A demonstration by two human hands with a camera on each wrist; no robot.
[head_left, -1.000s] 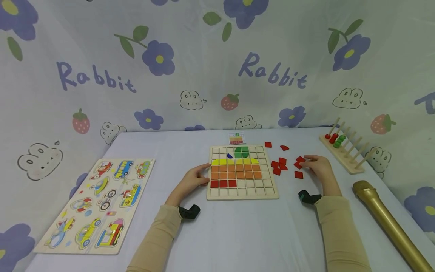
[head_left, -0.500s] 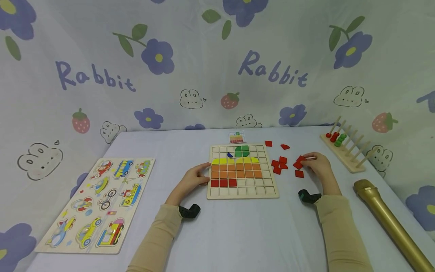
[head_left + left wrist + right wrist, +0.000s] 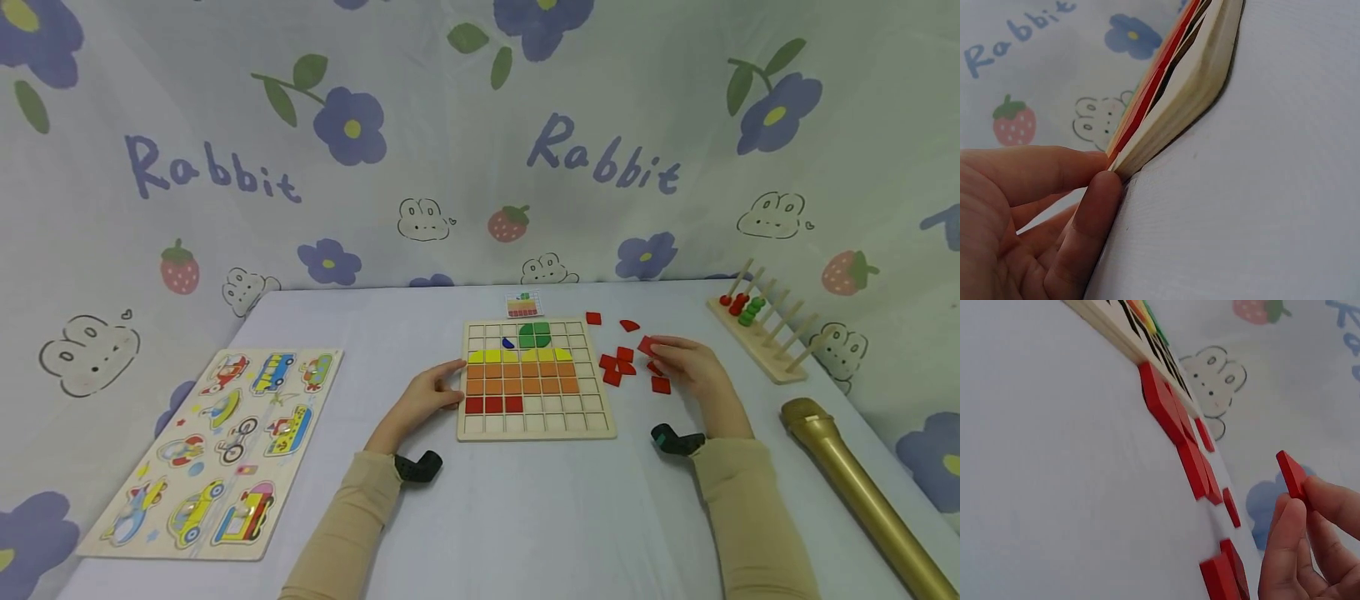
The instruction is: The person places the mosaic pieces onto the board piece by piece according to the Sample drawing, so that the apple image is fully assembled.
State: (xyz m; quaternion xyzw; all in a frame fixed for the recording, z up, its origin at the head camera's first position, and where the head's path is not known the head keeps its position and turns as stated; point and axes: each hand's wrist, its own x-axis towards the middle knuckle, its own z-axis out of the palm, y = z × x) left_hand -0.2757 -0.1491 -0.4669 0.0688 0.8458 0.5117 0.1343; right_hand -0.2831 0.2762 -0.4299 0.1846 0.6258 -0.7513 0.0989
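My right hand [image 3: 697,371] pinches a red square tile [image 3: 649,345] between thumb and fingertips. In the right wrist view this tile [image 3: 1290,474] is tilted and raised above the other red tiles [image 3: 1194,469]. A wooden grid board [image 3: 562,422] lies flat in the middle, bearing rows of yellow, orange and red tiles, with green and blue pieces near its top. Against the board's left edge rest the thumb and fingertips of my left hand [image 3: 422,398], spread apart along it. In the left wrist view, they touch the board's side [image 3: 1166,134].
Several loose red pieces [image 3: 611,377] lie right of the board, and a small picture card [image 3: 522,304] behind it. At left is a vehicle puzzle board [image 3: 206,450]. A peg rack with beads [image 3: 761,337] and a gold microphone [image 3: 847,475] stand at right.
My right hand has lifted a red square tile off the pieces on the right and shifted slightly left with it. My left hand stays at the board's edge.
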